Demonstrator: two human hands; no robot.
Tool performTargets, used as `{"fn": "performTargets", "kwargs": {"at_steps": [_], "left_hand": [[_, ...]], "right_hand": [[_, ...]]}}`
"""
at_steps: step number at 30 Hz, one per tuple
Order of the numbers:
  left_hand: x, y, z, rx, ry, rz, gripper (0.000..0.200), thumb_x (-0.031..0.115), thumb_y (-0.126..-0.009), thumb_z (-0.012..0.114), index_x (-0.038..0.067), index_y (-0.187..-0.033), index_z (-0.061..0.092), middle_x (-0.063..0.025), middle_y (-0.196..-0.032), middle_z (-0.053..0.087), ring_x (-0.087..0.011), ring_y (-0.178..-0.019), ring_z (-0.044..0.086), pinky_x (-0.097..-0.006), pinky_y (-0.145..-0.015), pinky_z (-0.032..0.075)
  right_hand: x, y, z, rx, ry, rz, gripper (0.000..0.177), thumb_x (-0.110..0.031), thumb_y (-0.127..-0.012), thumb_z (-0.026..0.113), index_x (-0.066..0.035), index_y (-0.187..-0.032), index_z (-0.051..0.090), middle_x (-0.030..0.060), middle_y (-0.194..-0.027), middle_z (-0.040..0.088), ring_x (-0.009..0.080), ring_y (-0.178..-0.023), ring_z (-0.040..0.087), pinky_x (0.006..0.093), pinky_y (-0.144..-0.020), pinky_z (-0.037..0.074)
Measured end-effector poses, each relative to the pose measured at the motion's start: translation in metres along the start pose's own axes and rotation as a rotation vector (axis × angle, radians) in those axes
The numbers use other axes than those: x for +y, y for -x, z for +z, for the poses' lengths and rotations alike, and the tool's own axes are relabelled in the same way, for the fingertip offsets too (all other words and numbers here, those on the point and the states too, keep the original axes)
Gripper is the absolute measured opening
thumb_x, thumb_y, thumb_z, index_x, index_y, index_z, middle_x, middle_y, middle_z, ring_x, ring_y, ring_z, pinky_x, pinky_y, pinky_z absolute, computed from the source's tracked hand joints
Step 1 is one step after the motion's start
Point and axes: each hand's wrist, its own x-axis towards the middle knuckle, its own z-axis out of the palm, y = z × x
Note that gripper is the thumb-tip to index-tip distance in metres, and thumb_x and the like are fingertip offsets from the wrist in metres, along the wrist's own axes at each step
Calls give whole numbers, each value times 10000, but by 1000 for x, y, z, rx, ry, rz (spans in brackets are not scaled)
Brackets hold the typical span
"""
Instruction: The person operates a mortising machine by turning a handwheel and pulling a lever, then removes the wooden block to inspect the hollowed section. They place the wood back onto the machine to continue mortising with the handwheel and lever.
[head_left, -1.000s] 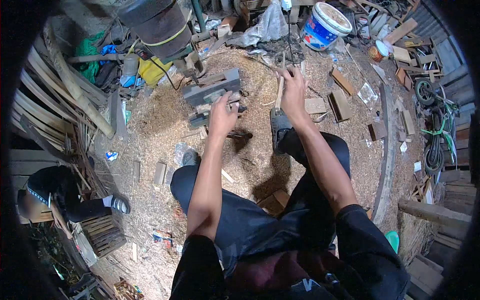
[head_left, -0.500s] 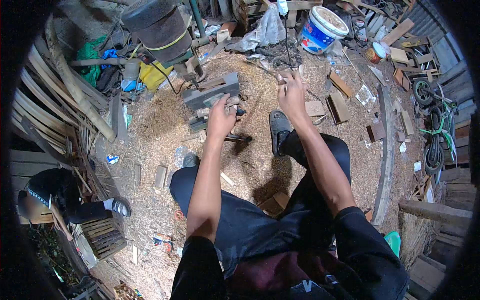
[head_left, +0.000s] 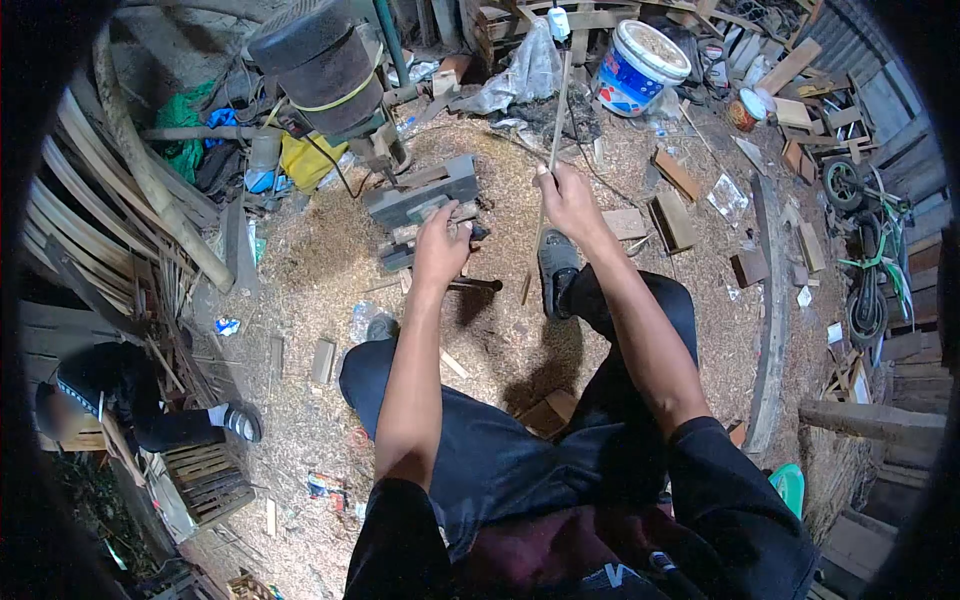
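In my right hand (head_left: 572, 205) is a long thin wooden strip (head_left: 559, 115), pinched between closed fingers. It runs up toward the back of the floor, and its lower end shows beside my shoe. My left hand (head_left: 440, 245) lies on a grey vise-like metal block (head_left: 425, 192) with small wood pieces about it, fingers stretched over the top and thumb apart. What lies under the palm is hidden.
Wood shavings cover the floor. Behind stand a dark drum-like container (head_left: 318, 70) and a white-and-blue bucket (head_left: 640, 70). Wood blocks (head_left: 672, 222) and a long beam (head_left: 768, 310) lie at right, near a small green bike (head_left: 875, 262). A seated person (head_left: 120, 390) is at left.
My right hand has turned and moved slightly down and left. The strip, slanted and hard to see before, now points up and away. My left hand has stayed nearly in place.
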Motion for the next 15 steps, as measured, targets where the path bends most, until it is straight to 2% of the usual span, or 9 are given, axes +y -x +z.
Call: {"fn": "performTargets", "kwargs": {"at_steps": [2,5,7,9,12,14,15], "left_hand": [[-1,1,1,31,-39,-8,450,133,-826,671,22,-1258,609,-219,-1269,616,-354,-1214,571,-391,-1049,423],[-4,1,-1,-30,53,-37,451,173,-852,648,18,-1272,592,-282,-1295,567,-427,-1277,482,-449,-1090,372],[-4,0,-2,-19,48,-31,446,163,-847,648,15,-1265,595,-273,-1284,577,-421,-1254,503,-444,-1075,390],[-2,3,-7,-14,42,-40,442,150,-840,650,10,-1256,598,-262,-1269,588,-413,-1224,527,-439,-1052,411],[-4,4,-17,12,8,-44,438,127,-825,653,2,-1242,603,-243,-1236,609,-401,-1171,564,-433,-1010,447],[-14,6,-18,49,-46,-11,437,113,-816,654,-2,-1235,605,-231,-1212,621,-394,-1138,583,-432,-983,466],[-18,8,-19,30,-41,-68,440,108,-811,653,-6,-1233,606,-230,-1195,626,-397,-1128,585,-439,-981,463]], "right_hand": [[5,0,0,-25,-8,25,311,-264,-972,506,14,-891,620,258,-814,633,450,-815,626,511,-750,474],[-4,-2,-6,-27,-55,136,293,-263,-966,535,11,-963,641,254,-844,643,428,-833,642,492,-770,485],[-15,-4,-13,9,-80,287,284,-243,-960,562,16,-1042,644,253,-904,654,410,-862,652,474,-791,494],[38,-18,5,671,9,-97,295,-193,-947,598,27,-1143,615,235,-1006,658,365,-893,659,458,-814,503],[6,-19,-15,623,-30,-65,312,-153,-931,623,35,-1178,592,208,-1061,655,320,-911,662,414,-809,518],[0,-19,-7,483,-60,-91,304,-153,-927,631,30,-1168,601,196,-1055,663,303,-899,667,395,-795,525],[3,-17,5,413,-118,-70,275,-164,-918,640,28,-1114,632,197,-1021,674,302,-874,672,374,-769,529]]}}
